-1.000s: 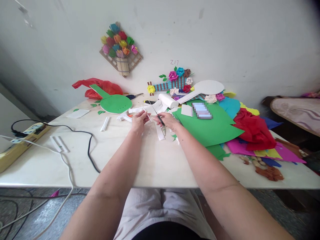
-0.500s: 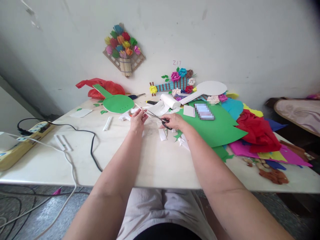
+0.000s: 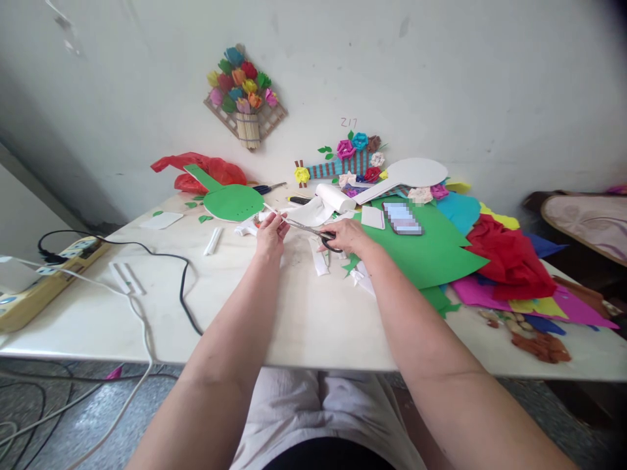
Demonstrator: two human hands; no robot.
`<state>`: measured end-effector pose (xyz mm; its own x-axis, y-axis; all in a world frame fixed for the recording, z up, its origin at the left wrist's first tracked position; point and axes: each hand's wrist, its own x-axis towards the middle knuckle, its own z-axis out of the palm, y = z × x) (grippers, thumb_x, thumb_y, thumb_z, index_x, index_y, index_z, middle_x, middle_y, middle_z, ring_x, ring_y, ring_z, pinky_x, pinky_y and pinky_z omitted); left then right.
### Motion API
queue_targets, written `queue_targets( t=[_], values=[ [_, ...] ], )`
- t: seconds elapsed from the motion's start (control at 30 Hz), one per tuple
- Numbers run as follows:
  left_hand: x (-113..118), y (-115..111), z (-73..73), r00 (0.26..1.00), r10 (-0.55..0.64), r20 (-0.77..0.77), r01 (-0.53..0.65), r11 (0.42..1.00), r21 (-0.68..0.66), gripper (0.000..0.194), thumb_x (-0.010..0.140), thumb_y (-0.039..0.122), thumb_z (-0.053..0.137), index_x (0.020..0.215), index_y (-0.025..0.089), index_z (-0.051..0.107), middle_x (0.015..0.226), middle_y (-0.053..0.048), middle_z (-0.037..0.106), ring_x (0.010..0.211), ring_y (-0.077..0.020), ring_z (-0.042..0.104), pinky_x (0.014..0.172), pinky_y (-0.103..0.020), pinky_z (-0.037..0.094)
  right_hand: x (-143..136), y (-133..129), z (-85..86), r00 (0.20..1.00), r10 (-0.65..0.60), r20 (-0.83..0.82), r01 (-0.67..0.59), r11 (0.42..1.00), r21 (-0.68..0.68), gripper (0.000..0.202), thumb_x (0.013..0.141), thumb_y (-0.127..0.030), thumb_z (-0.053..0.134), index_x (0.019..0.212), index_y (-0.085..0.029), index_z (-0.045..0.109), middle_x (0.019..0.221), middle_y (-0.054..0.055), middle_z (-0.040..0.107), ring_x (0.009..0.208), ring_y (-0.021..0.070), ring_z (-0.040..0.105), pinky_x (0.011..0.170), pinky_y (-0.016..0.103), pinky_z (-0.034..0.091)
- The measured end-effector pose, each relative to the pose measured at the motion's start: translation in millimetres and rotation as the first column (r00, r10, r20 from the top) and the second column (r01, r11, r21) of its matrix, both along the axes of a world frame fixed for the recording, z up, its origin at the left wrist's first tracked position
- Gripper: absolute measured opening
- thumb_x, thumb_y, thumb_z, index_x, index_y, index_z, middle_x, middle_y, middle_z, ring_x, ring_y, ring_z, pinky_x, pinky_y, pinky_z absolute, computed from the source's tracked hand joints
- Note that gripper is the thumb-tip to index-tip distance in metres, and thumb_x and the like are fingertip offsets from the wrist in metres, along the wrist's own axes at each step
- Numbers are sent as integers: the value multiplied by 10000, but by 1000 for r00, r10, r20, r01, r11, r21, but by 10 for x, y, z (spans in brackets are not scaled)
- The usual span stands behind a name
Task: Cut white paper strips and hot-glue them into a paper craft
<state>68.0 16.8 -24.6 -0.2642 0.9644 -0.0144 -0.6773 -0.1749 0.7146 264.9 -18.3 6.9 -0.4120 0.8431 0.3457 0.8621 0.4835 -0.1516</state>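
A pair of scissors [image 3: 308, 229] is held above the table [image 3: 313, 326] by the right hand [image 3: 347, 236], whose fingers are closed around the black handles. The long axis is laid almost crosswise to the view: the handles are set to the right and slightly nearer, and the tips are aimed left and a little away, at the left hand [image 3: 271, 234]. Whether the blades are parted or together cannot be told. A thin white strip [image 3: 269, 208] is pinched in the left fingers, its free end pointed away and to the left, toward the green paddle-shaped cutout [image 3: 234, 202]. Whether it is touched by the blades cannot be made out. Beyond the hands, a white roll [image 3: 336, 198] is laid slantwise, with its loose sheet spread leftward. To the right, the green sheet [image 3: 416, 254] is partly covered by a phone [image 3: 402, 218].
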Motion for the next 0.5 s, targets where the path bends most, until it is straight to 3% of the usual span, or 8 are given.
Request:
queue_targets(
  t=[0.5],
  values=[
    [4, 23, -16, 998, 11, 61, -10, 1000, -12, 118, 757, 96, 603, 818, 176, 542, 721, -7, 653, 620, -69, 613, 626, -175, 487, -24, -16, 30, 996, -11, 85, 9, 1000, 21, 333, 653, -495, 623, 898, -286, 704, 771, -6, 695, 729, 167, 595, 594, 235, 338]
  ],
)
